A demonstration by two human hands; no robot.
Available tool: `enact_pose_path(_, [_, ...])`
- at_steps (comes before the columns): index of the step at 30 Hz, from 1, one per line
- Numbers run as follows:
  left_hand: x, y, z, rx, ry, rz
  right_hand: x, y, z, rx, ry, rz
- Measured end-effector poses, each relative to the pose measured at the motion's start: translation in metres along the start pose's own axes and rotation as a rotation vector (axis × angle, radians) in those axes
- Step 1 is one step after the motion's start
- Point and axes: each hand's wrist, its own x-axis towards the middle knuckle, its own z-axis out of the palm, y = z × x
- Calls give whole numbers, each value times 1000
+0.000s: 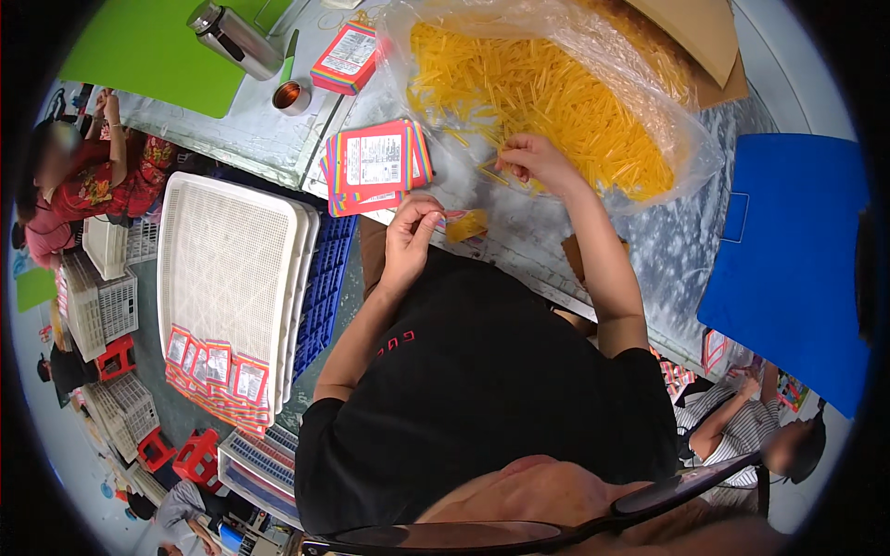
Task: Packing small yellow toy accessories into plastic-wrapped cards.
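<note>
Left hand (408, 243) is pinched shut on a small flat packet (464, 225), yellowish with a red edge, held just above the counter (519, 241) edge. Right hand (536, 159) is closed on a few yellow sticks (547, 102) at the near rim of the heap, inside the clear plastic bag (677, 120). Stack of rainbow-edged packets (375, 167) lies just left of the hands; white mesh trays (232, 278) with filled packets (218, 366) lie further left.

My read: she's loading sticks into the packet. To do it well: keep the packet mouth open and facing the right hand, align the stick ends before inserting, take a small bunch so nothing jams or spills.
</note>
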Motion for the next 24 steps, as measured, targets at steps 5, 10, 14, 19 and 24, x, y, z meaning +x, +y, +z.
enact_pose_path(5, [1,0,1,36,-20,18,-8,22,-8,209,-19,2])
enact_pose_path(10, [1,4,2,54,-26,6,-7,37,-14,146,-67,18])
enact_pose_path(14, [1,2,1,43,-25,2,-11,33,-10,269,-72,43])
enact_pose_path(19, [1,1,2,29,-12,-9,-19,26,1,497,-132,45])
enact_pose_path(24, [5,6,6,68,27,4,-33,9,17,531,-183,-8])
